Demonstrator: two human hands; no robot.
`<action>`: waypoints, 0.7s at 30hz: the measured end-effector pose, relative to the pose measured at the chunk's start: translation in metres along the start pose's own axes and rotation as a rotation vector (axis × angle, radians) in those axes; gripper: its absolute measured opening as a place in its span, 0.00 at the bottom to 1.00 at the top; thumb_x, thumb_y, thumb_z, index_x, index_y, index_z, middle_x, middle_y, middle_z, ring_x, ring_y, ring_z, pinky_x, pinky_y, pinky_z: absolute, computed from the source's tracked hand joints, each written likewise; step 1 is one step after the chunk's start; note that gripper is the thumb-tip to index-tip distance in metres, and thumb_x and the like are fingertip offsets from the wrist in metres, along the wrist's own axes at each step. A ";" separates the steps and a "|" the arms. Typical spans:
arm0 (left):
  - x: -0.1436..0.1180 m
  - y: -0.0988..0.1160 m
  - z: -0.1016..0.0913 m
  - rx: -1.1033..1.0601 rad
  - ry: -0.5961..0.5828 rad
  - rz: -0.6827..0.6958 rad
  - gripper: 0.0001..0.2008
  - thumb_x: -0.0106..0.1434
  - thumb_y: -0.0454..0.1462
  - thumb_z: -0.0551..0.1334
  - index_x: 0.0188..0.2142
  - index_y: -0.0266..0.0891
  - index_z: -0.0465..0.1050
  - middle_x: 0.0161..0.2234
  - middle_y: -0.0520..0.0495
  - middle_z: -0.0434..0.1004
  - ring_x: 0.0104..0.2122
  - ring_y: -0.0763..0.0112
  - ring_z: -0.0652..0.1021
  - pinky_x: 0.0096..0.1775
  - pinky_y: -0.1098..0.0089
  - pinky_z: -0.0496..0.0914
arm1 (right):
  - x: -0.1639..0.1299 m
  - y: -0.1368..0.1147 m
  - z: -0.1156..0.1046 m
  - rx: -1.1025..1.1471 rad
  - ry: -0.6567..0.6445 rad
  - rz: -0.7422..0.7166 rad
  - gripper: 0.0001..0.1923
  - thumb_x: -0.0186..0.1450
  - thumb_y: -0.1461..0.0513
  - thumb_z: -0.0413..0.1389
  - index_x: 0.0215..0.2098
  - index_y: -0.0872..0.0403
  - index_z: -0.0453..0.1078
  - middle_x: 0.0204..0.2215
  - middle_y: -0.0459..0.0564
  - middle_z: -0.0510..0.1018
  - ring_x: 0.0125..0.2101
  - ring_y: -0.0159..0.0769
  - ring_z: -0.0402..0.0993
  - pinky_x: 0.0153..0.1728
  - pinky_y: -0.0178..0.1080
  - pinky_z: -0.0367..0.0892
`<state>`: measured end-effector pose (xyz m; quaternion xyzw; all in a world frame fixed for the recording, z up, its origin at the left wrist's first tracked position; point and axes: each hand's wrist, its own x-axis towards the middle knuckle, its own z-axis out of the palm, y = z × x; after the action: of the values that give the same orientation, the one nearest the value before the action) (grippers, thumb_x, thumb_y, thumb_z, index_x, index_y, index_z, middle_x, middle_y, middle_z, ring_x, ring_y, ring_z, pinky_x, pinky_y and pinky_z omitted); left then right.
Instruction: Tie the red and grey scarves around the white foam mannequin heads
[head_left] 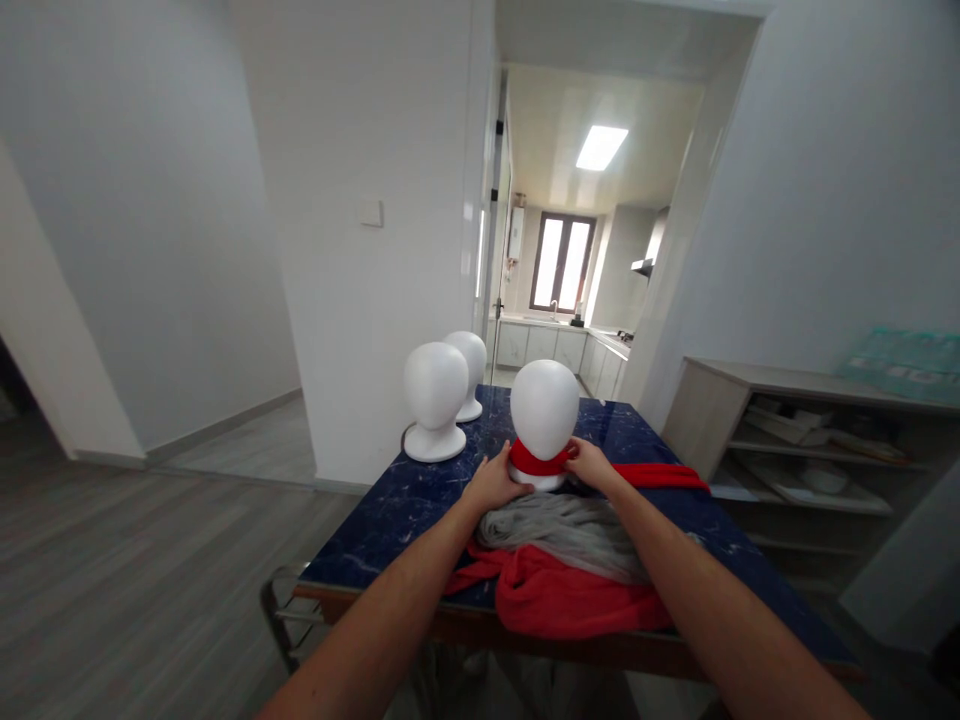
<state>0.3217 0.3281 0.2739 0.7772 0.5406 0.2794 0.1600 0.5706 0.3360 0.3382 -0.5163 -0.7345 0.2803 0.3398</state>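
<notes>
A white mannequin head (pixel 545 408) stands upright on the table with a red scarf (pixel 538 462) around its neck. At the neck's left side, my left hand (pixel 496 482) curls against the head's base, its thumb along the front and its fingertips partly hidden by the scarf's edge. On the other side my right hand (pixel 589 464) pinches the scarf close to the neck. A long red strip (pixel 660 476) extends rightward over the table behind my right forearm. Nearer to me lie a crumpled grey cloth (pixel 559 528) and a bunched red cloth (pixel 570 595) that reaches the front edge.
Two more white mannequin heads (pixel 435 390) stand at the table's back left. The blue marbled table (pixel 360 535) has a metal frame (pixel 281 620) at its left. A shelf unit (pixel 720 375) with wrapped bottles (pixel 907 365) is at right. Beyond a doorway lies a kitchen.
</notes>
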 end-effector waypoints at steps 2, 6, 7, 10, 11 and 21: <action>0.000 0.000 0.001 0.004 0.012 -0.008 0.59 0.55 0.56 0.72 0.76 0.39 0.45 0.76 0.34 0.46 0.72 0.44 0.60 0.72 0.43 0.47 | -0.002 0.001 -0.011 0.019 -0.025 -0.003 0.14 0.53 0.59 0.67 0.38 0.50 0.76 0.31 0.48 0.82 0.34 0.41 0.76 0.38 0.40 0.71; -0.001 0.001 0.000 0.007 0.019 -0.005 0.58 0.55 0.56 0.72 0.76 0.41 0.47 0.76 0.34 0.47 0.72 0.44 0.60 0.72 0.44 0.48 | -0.017 0.007 -0.040 0.067 -0.077 -0.011 0.13 0.56 0.53 0.64 0.32 0.52 0.72 0.28 0.45 0.78 0.30 0.37 0.72 0.35 0.38 0.68; -0.001 0.001 0.000 0.007 0.018 -0.007 0.58 0.55 0.56 0.73 0.76 0.41 0.48 0.76 0.34 0.48 0.72 0.44 0.60 0.72 0.44 0.48 | -0.023 0.009 -0.047 0.079 -0.087 -0.011 0.13 0.56 0.52 0.63 0.32 0.52 0.71 0.28 0.44 0.77 0.30 0.36 0.71 0.35 0.38 0.68; -0.002 0.004 -0.002 0.010 0.014 -0.020 0.57 0.55 0.56 0.73 0.75 0.41 0.49 0.76 0.34 0.48 0.72 0.43 0.61 0.72 0.44 0.47 | -0.042 0.011 -0.064 0.122 -0.125 -0.011 0.16 0.56 0.50 0.65 0.33 0.52 0.70 0.30 0.45 0.78 0.31 0.37 0.72 0.37 0.39 0.68; -0.002 0.005 -0.003 0.014 0.012 -0.024 0.56 0.55 0.56 0.73 0.75 0.42 0.50 0.76 0.34 0.48 0.72 0.43 0.60 0.72 0.44 0.47 | -0.049 0.010 -0.068 0.132 -0.135 -0.014 0.17 0.55 0.50 0.66 0.33 0.52 0.70 0.31 0.46 0.78 0.32 0.37 0.73 0.37 0.40 0.68; -0.001 0.004 -0.002 0.017 0.009 -0.023 0.56 0.55 0.57 0.71 0.75 0.38 0.51 0.75 0.32 0.50 0.72 0.43 0.61 0.72 0.42 0.48 | -0.201 -0.024 -0.120 0.242 -0.141 0.010 0.16 0.67 0.46 0.63 0.43 0.48 0.74 0.42 0.52 0.81 0.44 0.48 0.77 0.46 0.49 0.73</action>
<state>0.3232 0.3261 0.2771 0.7710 0.5526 0.2764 0.1541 0.6991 0.1454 0.3883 -0.4541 -0.7150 0.4039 0.3455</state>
